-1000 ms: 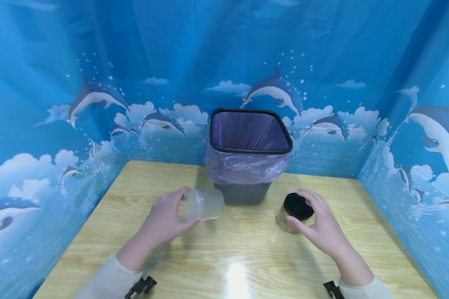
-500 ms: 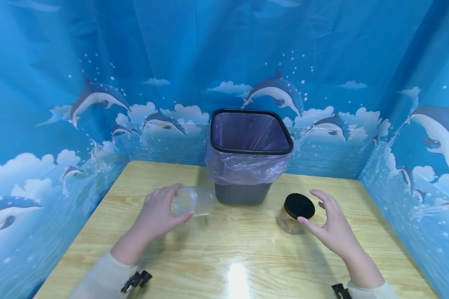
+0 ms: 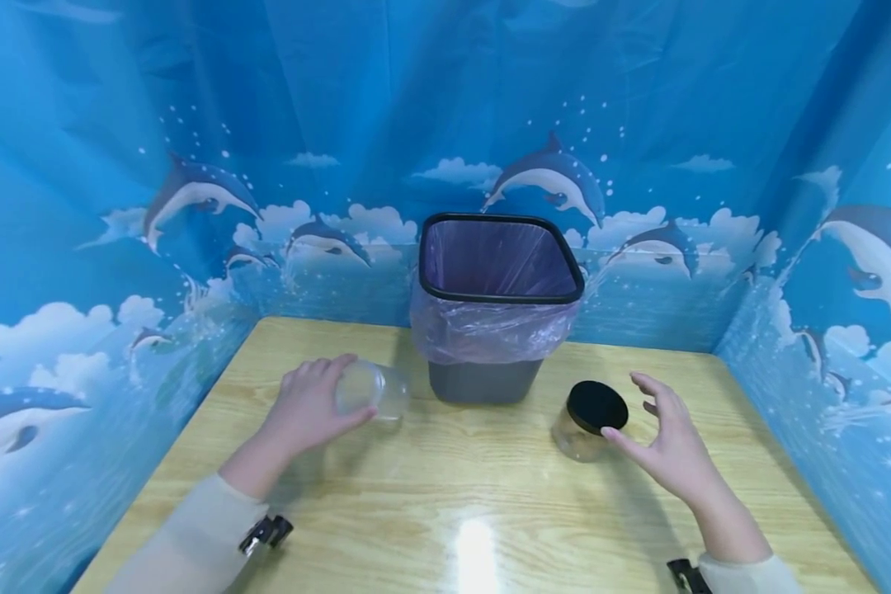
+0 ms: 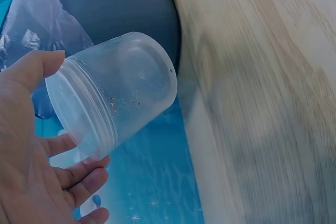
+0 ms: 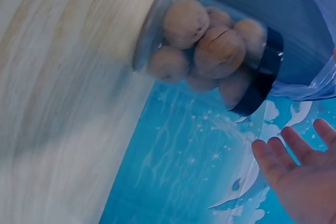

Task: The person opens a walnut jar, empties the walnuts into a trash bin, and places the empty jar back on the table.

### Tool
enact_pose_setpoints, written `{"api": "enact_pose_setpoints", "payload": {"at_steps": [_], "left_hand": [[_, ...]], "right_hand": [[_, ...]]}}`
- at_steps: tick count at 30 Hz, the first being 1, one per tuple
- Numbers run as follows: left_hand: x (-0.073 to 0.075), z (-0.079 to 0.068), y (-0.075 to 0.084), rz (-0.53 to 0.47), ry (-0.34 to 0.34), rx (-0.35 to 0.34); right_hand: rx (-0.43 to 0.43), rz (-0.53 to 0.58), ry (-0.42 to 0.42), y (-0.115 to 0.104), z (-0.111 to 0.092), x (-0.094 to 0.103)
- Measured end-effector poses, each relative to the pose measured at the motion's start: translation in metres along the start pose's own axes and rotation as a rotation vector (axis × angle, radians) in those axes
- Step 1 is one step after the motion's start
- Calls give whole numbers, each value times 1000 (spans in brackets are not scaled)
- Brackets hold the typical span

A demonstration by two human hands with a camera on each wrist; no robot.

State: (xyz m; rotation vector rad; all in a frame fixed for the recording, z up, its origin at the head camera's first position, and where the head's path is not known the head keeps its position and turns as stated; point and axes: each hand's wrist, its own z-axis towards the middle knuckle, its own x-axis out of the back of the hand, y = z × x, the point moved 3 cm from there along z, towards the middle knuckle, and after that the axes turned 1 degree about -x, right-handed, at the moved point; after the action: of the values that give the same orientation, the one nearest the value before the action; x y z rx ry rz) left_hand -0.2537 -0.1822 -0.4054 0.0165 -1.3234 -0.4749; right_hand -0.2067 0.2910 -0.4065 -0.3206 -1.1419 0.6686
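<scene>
head view forward and down over table (image 3: 431, 495), close wrist views, all sharing bin (image 3: 483, 384)

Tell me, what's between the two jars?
In the head view, the bin stands between the held jar and the black-lidded jar, slightly farther back.

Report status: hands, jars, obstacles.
Left hand holds translucent plastic jar sideways, brown specks visible. Right hand beside standing black-lidded jar of walnuts. Possible obstacle: lined trash bin behind.
</scene>
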Motion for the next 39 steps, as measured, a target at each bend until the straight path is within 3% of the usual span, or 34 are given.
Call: {"api": "enact_pose_setpoints", "payload": {"at_steps": [15,23,39], "left_hand": [[-14,19,-9,33,-58,8],[-20,28,-10,61,-113,23],[-23,39,-13,103,-158,60]], "right_hand": [[-96,147,-125,26,1,-6],[-120,228,-133,32,-2,-5],[-140,245,-149,44,-3,-12]]}}
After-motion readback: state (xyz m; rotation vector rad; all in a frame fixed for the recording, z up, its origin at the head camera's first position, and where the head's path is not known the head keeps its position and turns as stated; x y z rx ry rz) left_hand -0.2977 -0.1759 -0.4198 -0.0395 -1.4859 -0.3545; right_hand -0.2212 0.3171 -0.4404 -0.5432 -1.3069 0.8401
